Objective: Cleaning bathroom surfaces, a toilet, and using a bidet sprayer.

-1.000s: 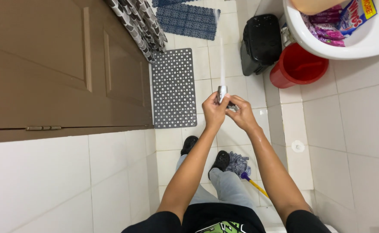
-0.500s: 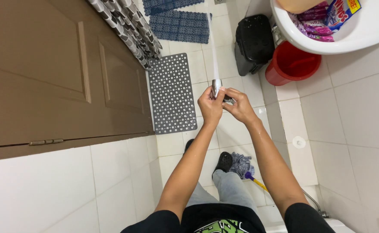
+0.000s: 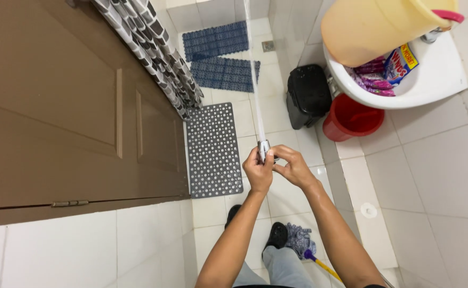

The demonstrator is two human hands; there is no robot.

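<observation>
Over white tiled bathroom floor (image 3: 431,176), left hand (image 3: 257,172) and right hand (image 3: 292,166) fingers closed on metal spray nozzle (image 3: 264,148), water stream (image 3: 252,69) jetting out, brown door (image 3: 58,106) beside grey perforated mat (image 3: 212,152), red bucket (image 3: 351,118) under white sink (image 3: 431,80).

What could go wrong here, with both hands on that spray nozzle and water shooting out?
1. The stream from the small metal spray nozzle, held by the left hand and right hand, likely wets the white tiled floor; a slip is possible.
2. The jet points toward the blue woven mats and could soak them.
3. The grey mop head lies by the feet and could trip the person.
</observation>
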